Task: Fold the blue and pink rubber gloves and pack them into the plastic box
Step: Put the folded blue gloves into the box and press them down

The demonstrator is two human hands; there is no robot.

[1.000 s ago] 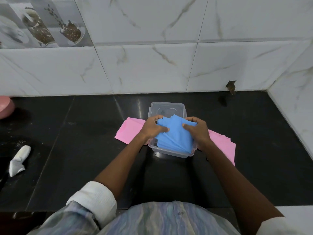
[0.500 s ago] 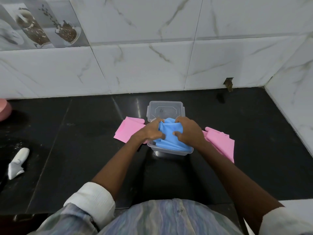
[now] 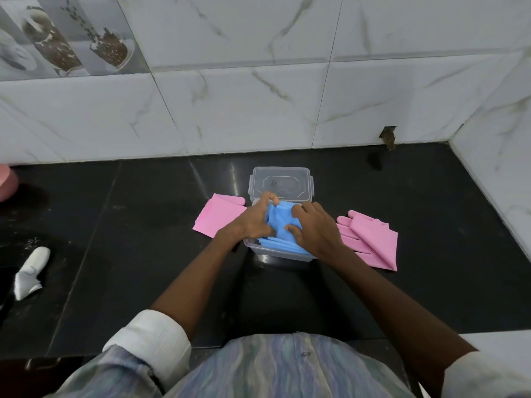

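The folded blue gloves (image 3: 280, 225) sit bunched in the clear plastic box (image 3: 274, 252) at the middle of the black counter. My left hand (image 3: 253, 222) and my right hand (image 3: 314, 229) both press down on the blue bundle, fingers curled into it. The box's clear lid (image 3: 281, 183) lies just behind the box. One pink glove (image 3: 217, 218) lies flat on the counter left of the box. A second pink glove (image 3: 373, 242) lies to its right, partly folded over.
A white crumpled object (image 3: 30, 271) lies at the counter's left. A pink object (image 3: 7, 182) shows at the far left edge. Marble-tiled walls close the back and right of the black counter (image 3: 431, 225).
Both hands have come together over the blue gloves and pushed the bundle lower into the box. The right pink glove shows more as my right arm shifted.
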